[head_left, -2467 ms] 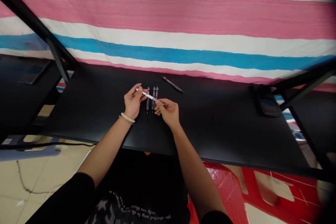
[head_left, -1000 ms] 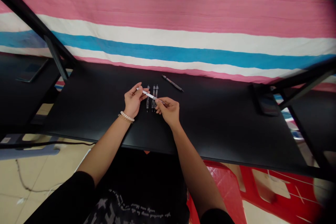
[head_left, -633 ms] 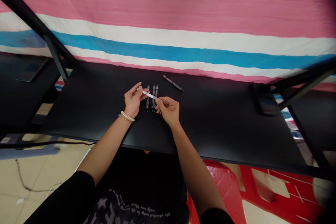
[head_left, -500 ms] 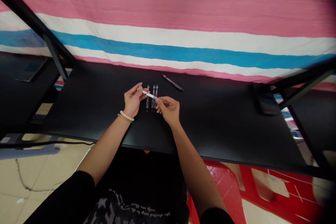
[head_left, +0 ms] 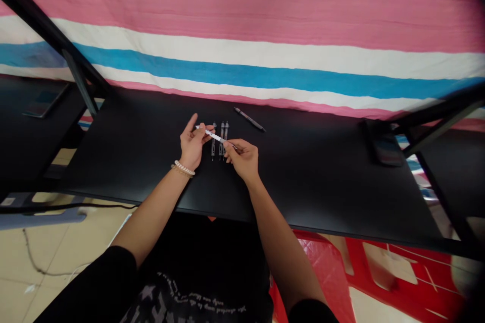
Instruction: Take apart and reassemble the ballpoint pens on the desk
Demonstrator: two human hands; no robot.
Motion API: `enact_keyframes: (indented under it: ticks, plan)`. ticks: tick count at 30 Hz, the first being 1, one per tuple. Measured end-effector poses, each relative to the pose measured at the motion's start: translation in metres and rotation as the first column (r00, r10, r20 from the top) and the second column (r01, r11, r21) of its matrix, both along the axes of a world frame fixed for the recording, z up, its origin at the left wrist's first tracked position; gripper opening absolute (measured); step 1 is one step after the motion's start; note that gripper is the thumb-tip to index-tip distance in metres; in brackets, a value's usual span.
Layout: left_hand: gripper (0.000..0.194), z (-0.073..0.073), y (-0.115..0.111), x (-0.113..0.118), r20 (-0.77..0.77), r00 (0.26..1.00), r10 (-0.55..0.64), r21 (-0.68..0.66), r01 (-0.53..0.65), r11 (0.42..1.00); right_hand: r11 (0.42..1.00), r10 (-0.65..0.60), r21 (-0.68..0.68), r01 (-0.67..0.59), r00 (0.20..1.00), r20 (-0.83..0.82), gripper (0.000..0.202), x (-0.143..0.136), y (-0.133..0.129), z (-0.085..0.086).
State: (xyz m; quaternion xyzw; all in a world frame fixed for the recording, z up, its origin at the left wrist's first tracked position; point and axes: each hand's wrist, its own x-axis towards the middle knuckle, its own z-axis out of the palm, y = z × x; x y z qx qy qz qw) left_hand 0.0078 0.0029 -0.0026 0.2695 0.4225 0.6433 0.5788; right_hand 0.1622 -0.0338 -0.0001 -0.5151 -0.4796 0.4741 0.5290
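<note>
Striped sheet: top of frame. Black bench: centre. Left hand and right hand: mid-frame, each grip pinching one end of white pen. Dark phone: right of frame, on bench. Lone grey pen: slanted, just above centre. Three grey pens: roughly parallel, between the hands.

the left hand pinches one end of a white pen between thumb and fingers, its index finger lifted away, while the right hand grips the other end. the pen slants down to the right, crossing the view of three grey pens lined up on the black bench; two of those lie close together. another pen lies at an angle farther back. pale bracelets circle the left wrist. a striped sheet hangs behind, and a red stool stands below the bench's front edge.
</note>
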Motion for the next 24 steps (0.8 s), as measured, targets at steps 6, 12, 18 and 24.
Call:
enact_keyframes:
  ticks: [6, 12, 18, 24]
  plan:
    - [0.051, 0.0037, -0.0018, 0.0011, 0.006, 0.999, -0.037, -0.030, 0.037, 0.999, 1.000, -0.011, 0.010, 0.012, 0.999, -0.038, 0.040, 0.0008, 0.0007, 0.0002]
    - [0.072, 0.0062, -0.0031, 0.0022, -0.002, 1.000, -0.002, -0.025, 0.002, 1.000, 1.000, -0.003, 0.000, 0.003, 1.000, -0.002, 0.043, 0.0007, 0.0009, 0.0013]
    - [0.043, 0.0048, -0.0019, 0.0004, -0.026, 0.999, -0.039, -0.037, 0.038, 0.999, 1.000, -0.029, 0.007, 0.029, 0.999, -0.016, 0.041, 0.0017, 0.0001, 0.0031]
    - [0.063, 0.0060, -0.0025, 0.0017, -0.023, 1.000, -0.007, -0.012, 0.007, 1.000, 1.000, -0.007, 0.000, 0.007, 1.000, -0.024, 0.042, -0.0005, 0.0001, 0.0027]
